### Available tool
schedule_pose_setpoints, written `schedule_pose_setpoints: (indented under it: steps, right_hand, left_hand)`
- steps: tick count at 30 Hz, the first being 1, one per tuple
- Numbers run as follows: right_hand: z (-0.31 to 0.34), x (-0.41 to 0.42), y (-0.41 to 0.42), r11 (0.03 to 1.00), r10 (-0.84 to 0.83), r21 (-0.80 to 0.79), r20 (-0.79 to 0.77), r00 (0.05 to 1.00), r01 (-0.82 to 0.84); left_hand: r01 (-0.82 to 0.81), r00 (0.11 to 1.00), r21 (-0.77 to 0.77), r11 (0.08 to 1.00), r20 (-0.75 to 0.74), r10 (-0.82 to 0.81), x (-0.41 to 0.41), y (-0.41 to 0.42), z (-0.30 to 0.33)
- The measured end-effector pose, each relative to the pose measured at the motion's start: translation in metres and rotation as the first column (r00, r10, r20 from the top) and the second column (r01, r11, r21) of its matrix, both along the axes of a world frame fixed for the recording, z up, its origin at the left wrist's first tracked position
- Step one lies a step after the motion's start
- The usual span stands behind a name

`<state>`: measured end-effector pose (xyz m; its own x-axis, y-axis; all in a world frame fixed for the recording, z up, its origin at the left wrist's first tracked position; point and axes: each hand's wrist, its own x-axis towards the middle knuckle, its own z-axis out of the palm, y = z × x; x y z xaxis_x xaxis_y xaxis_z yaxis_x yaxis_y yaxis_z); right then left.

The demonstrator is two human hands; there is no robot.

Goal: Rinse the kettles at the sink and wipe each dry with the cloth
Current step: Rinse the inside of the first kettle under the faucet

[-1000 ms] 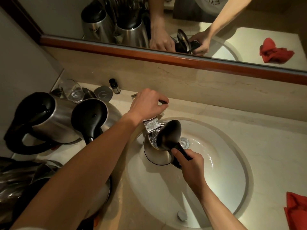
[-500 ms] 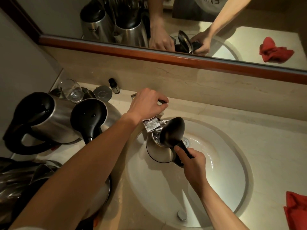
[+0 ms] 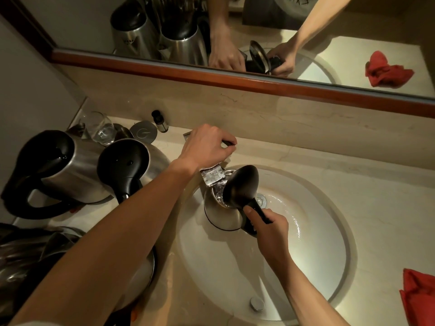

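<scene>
I saw the right hand curled around the black handle of a steel kettle, holding it over the far left part of the sink, with the kettle's lid tipped open. The left hand reached across to the tap at the far edge of the basin, fingers bent over its lever, gripping it. Water ran from the spout straight into the open kettle. The drain showed just right of the lid, and the basin around it looked wet.

On the table to the left stood two more steel kettles, a far-left one with its lid open and a second close beside it. More steel pieces lay at the near left edge; I could not tell what they were. Behind the kettles sat a drinking glass, a round metal disc and a small dark bottle. The red cloth lay on the table at the near right, well apart from both hands. The mirror above the far wall reflected the scene.
</scene>
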<state>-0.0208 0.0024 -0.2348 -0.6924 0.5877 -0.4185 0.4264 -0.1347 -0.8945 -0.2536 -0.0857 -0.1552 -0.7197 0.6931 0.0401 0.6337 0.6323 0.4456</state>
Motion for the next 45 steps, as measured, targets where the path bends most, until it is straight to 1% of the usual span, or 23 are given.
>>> schedule_pose_setpoints:
  steps: [5, 16, 27, 35, 42, 45]
  right_hand:
    - [0.002, -0.002, 0.002, 1.0, -0.014, -0.004, 0.003, 1.0, 0.014]
    - [0.007, -0.002, -0.001, 1.0, -0.004, -0.012, 0.001, 1.0, 0.004]
    - [0.008, 0.0, -0.005, 0.999, 0.034, 0.011, -0.013, 0.999, -0.034]
    - [0.01, -0.001, -0.004, 0.999, 0.028, 0.029, -0.008, 1.0, -0.028]
    - [0.013, -0.001, -0.006, 1.0, 0.017, -0.003, -0.03, 0.999, -0.017]
    - [0.008, -0.001, -0.006, 1.0, 0.011, 0.017, -0.028, 1.0, -0.011]
  left_hand:
    - [-0.009, 1.0, -0.001, 1.0, 0.021, 0.009, 0.0, 0.0, 0.0]
    - [-0.005, 1.0, -0.006, 1.0, 0.002, 0.005, -0.001, -0.001, -0.002]
    - [-0.008, 1.0, -0.007, 1.0, 0.019, 0.008, -0.001, -0.001, -0.001]
    - [-0.004, 1.0, -0.003, 1.0, 0.025, 0.004, -0.001, -0.001, -0.001]
    - [0.002, 1.0, -0.017, 1.0, 0.027, -0.001, -0.001, -0.001, 0.0]
    - [0.004, 1.0, -0.025, 1.0, 0.024, -0.003, -0.001, -0.001, 0.002]
